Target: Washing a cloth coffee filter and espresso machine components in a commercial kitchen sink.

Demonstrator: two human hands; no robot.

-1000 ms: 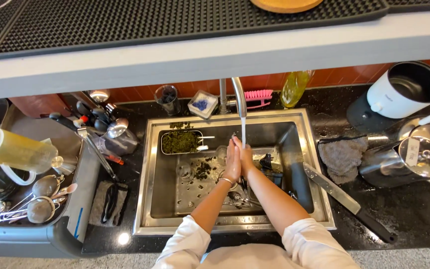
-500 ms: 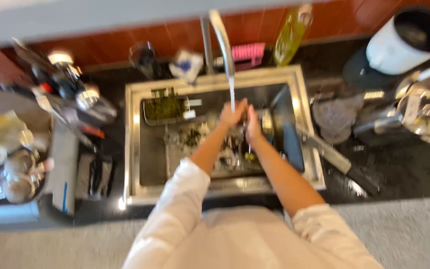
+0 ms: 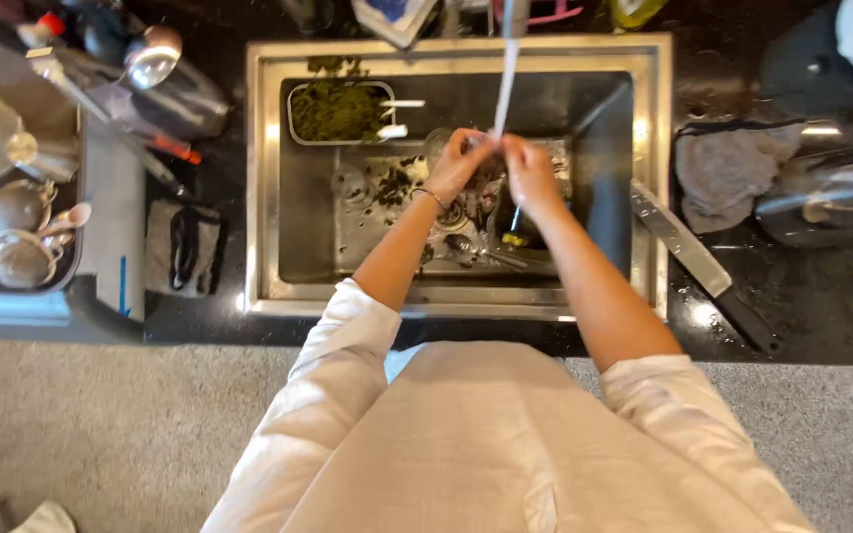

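At the far left of the frame, a grey dish rack on the black stone counter held steel ladles and spoons, well apart from your work. Just beside it, a dark utensil lay on a small grey mat.

In the middle, the stainless steel sink carried a rectangular steel tray of green scraps in its upper left corner, with food bits and glassware scattered across the bottom.

Your left hand and right hand met in the upper centre of the sink, fingertips touching or nearly so, directly under the thin stream of tap water. Both hands were loosely curled. Whether they pinched anything small between them, I could not tell; nothing showed clearly in either grip.

To rinse well here, you would have done best to keep the hands low under the stream so it did not splash, and rub palm and fingers over the basin, not over the tray.

To the right, a long steel knife rested across the sink's edge, and a crumpled grey cloth lay on the counter.
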